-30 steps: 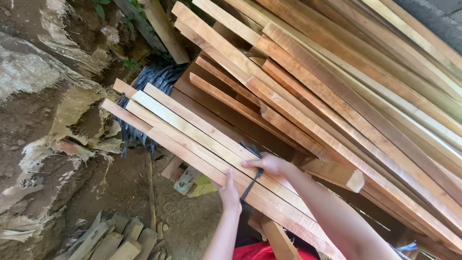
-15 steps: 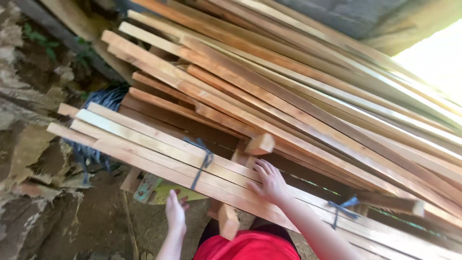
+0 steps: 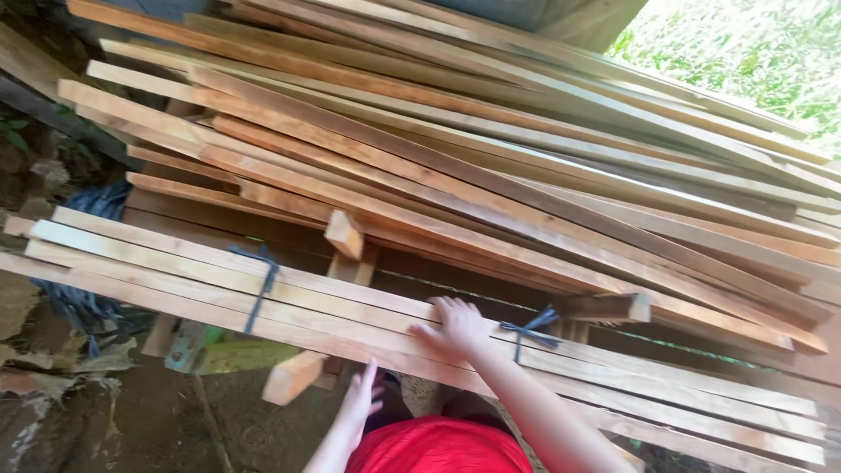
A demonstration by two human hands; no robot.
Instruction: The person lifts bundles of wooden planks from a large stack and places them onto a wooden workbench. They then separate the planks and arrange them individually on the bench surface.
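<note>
Hands (image 3: 451,326) flat on pale, smooth-sawn slats (image 3: 350,302) — long, strapped bundle.

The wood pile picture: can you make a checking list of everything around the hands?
Surface: bare dirt ground under the wood.
Job's things: tied bundle of pale wooden slats, bound by two dark ties, lying across short wooden blocks.
Clutter: big loose stack of reddish planks behind; dark plastic sheet at left; green scrap on the ground.
Grippers: right hand flat on top of the bundle, fingers spread; left hand open at the bundle's near edge, contact unclear.
Cables: nothing seen.
Surroundings: rocks at left, bright greenery upper right, red clothing below.
</note>
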